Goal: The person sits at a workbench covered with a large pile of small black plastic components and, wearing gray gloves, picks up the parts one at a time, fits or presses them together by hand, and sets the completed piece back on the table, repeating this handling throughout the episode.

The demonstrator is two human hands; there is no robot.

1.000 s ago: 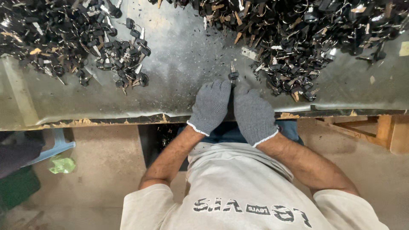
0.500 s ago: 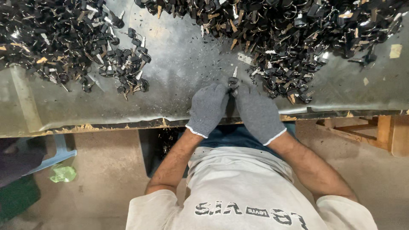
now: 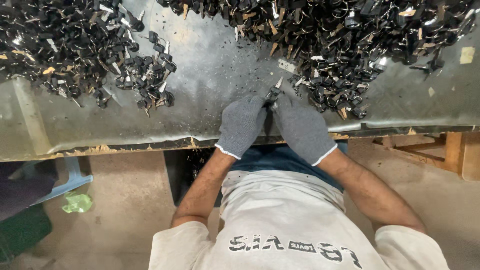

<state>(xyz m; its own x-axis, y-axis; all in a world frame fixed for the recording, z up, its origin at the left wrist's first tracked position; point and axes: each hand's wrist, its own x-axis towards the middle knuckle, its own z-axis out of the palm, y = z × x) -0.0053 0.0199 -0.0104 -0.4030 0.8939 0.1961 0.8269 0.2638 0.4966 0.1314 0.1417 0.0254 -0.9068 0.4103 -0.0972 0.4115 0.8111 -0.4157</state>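
Seen from above your head, you stand at a worn metal table [image 3: 210, 65] strewn with keys. At far left, beyond the table's edge, a crumpled green bag [image 3: 76, 202] lies on the dusty floor [image 3: 125, 200] near a light blue plastic piece [image 3: 70, 177]. On the table's left side, a broad heap of black-headed keys [image 3: 55, 45] spreads toward the middle, with a smaller cluster of keys [image 3: 150, 75] trailing off its right edge. The bare, scratched stretch of metal beside it is dotted with small dark chips. At centre, your left hand [image 3: 241, 125], in a grey knit glove, meets your right hand [image 3: 302, 129], gloved the same way, just above the table's near edge; the two are pressed close together, fingertips meeting around a single key [image 3: 273, 93] with a black head. You pinch that key between both hands, its pale blade sticking up and away from you toward the pile beyond. How each finger lies on the key cannot be told, since the gloves cover it. To the right and above, a larger mound of keys [image 3: 350, 45] runs along the table's far side, black heads mixed with silvery and brass-coloured blades, its nearest keys lying just beside your right glove. Further right, a scrap of pale tape [image 3: 467, 54] sticks to the metal, and under the table's right end a wooden frame [image 3: 452, 150] shows. Your bare forearms angle down from the gloves to your white T-shirt [image 3: 280, 220].
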